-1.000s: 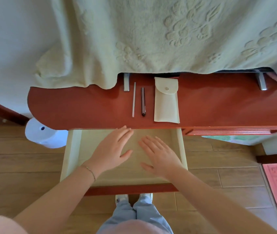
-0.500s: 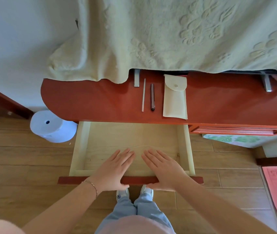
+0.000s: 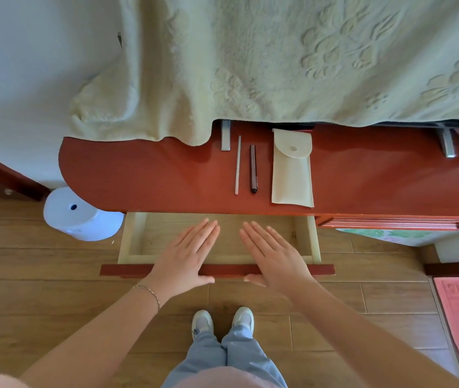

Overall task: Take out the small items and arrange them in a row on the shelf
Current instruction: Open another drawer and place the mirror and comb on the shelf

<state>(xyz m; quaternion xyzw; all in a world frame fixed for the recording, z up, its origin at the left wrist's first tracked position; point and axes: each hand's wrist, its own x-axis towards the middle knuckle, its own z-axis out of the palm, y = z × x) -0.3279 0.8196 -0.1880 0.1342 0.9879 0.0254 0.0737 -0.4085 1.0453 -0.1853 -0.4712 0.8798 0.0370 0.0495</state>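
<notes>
The far part of the shelf [image 3: 144, 175] is covered by a draped blanket [image 3: 278, 65]. The shelf's right end is cut off by the frame edge. The middle of the drawer [image 3: 134, 236] front is hidden under the left hand [image 3: 186, 256] and right hand [image 3: 274, 256]. The pouch [image 3: 292, 175] contents cannot be seen.
</notes>
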